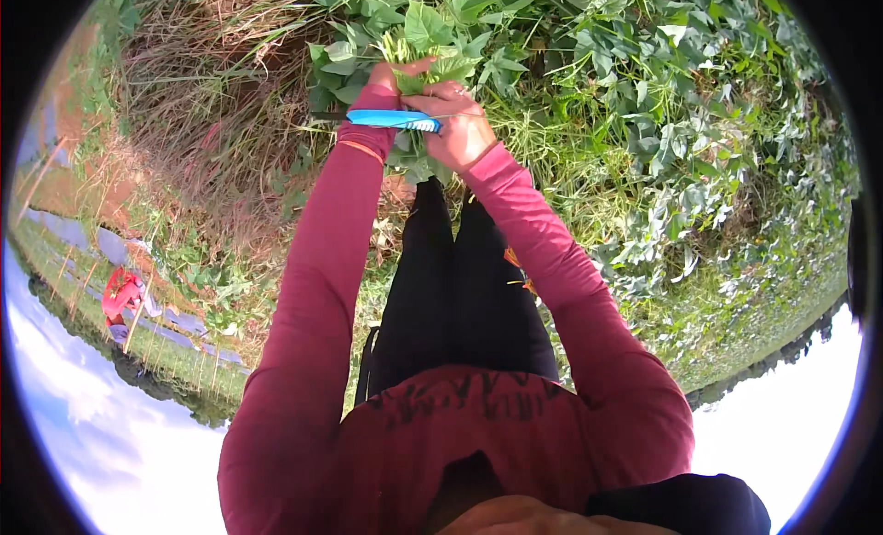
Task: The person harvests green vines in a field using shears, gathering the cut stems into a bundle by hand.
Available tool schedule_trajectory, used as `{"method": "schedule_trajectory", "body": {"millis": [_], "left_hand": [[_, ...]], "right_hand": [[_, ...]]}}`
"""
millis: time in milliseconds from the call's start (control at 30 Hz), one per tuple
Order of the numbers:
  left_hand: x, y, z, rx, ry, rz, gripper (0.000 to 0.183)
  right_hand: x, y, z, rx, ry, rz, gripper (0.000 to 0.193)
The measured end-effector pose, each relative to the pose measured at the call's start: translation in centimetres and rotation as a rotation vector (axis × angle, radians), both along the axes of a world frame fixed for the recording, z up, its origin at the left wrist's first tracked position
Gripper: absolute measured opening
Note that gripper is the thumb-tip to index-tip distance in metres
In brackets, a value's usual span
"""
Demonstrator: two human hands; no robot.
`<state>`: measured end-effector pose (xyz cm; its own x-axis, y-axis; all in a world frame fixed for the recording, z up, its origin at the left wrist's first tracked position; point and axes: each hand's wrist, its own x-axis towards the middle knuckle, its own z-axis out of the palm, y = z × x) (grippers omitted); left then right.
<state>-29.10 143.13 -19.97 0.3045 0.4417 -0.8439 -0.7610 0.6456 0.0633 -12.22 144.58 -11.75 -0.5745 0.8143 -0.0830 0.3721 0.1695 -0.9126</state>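
Note:
My left hand is closed around a bunch of cut leafy green stems, their pale ends bundled together at the top. Close against it, my right hand has its fingers bent at the lower side of the bunch, by a broad leaf. A knife with a bright blue handle lies across in front of my left wrist. Its handle end is tucked into my right hand, and the thin dark blade points left. Part of the bunch hangs below the hands, partly hidden by the knife and wrists.
Dense green leafy vines cover the ground ahead and right. Dry brown grass lies at the left. Orange strips hang by my right thigh. Far left, a person in red is near thin stakes and grey ground sheeting.

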Motion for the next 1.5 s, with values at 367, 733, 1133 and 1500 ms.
{"method": "schedule_trajectory", "body": {"millis": [367,733,1133,1500], "left_hand": [[-3.9,-5.2,-4.3,0.709,0.48,-0.661,0.07],[-2.0,-16.8,1.6,0.305,0.299,-0.573,0.048],[2.9,-18.4,5.2,0.227,0.219,-0.588,0.042],[2.2,-19.6,4.9,0.141,0.335,-0.731,0.033]], "right_hand": [[3.5,12.6,-20.3,-0.428,-1.159,-0.165,0.051],[-1.3,-1.8,-6.7,-1.179,0.6,-0.799,0.021],[5.0,-3.3,-2.5,-1.275,0.658,-0.941,0.02],[7.7,-4.0,4.4,-1.216,1.06,-0.716,0.033]]}}
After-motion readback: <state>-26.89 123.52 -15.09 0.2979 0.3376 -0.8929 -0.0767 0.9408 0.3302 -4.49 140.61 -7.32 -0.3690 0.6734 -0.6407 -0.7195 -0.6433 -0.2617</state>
